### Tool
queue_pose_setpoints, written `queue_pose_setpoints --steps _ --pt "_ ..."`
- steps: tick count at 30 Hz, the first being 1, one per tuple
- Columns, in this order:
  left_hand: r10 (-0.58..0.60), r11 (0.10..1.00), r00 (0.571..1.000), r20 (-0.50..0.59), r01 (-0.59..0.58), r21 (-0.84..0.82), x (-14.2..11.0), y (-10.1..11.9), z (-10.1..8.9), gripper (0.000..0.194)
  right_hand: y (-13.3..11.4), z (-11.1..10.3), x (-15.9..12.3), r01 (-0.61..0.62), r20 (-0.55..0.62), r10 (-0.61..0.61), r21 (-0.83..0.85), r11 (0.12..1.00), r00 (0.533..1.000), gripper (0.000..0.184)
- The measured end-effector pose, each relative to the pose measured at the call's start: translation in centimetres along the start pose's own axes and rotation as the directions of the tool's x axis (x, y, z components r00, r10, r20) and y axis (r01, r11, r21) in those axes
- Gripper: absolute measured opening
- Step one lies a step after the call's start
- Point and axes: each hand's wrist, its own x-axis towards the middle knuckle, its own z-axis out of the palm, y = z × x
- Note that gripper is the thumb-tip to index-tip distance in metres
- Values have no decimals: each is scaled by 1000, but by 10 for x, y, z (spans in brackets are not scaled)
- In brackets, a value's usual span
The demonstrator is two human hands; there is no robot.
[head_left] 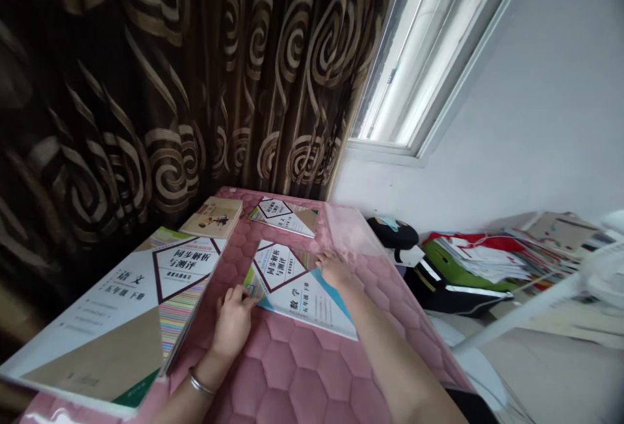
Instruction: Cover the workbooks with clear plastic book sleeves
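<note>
A maths workbook [302,287] with a white, blue and striped cover lies on a pink quilted surface. At its left edge, my left hand [234,320], with a silver bangle on the wrist, has its fingers closed on the corner. My right hand [335,270] reaches across and grips the far right edge with curled fingers; the fingertips are partly hidden. Left of my left hand lies a large Chinese-language workbook [127,313] on a stack. A smaller workbook [284,216] rests beyond the maths one.
A beige booklet stack [212,217] sits at the back left, by a dark swirl-patterned curtain [195,73]. Past the right edge are a black bag [439,287], piled papers [487,258] and a white fan [517,313]. A window [414,53] is above.
</note>
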Motion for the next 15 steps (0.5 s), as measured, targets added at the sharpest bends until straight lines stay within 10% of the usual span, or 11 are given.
queue_pose_setpoints --steps 8,15 --pt "-151 981 984 -94 161 110 4 10 2 33 13 6 -89 -191 9 191 -44 981 981 34" --pt "-245 962 960 137 258 -88 6 54 8 35 1 17 -153 -362 52 358 103 927 932 38"
